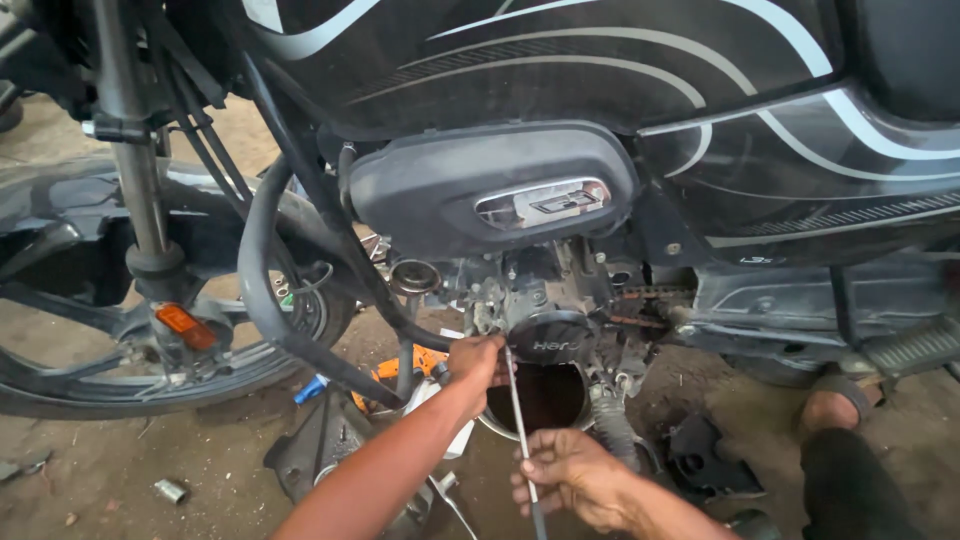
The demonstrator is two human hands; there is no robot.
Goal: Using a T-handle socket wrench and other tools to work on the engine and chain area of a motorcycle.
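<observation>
Rod (520, 420), thin and metal, runs from the lower middle of the view up to the underside of the engine (545, 300), its top end just beside the round black cover (550, 337). Right hand (570, 470) is closed around the rod's lower part, fingers wrapped over it, thumb side up. Left hand (476, 362) reaches up along the forearm to the rod's top end, its fingers pinched at the engine just left of the cover; whether they grip the rod tip or a small part there cannot be told. Below the cover sits a round pan (545, 395) with dark liquid in it, right behind the rod. An orange tool (415, 362) lies on the ground just left of the left hand, partly hidden by a thick black hose (262, 300) that loops down from the frame. Above the engine is a grey side cover (490, 190) with a chrome badge, and over that the black tank panel (600, 60) with pale stripes. Front wheel (150, 370) and fork with an orange reflector (185, 325) stand at the left. At the right, another person's sandalled foot (835, 400) rests on the dirt floor (100, 470).
</observation>
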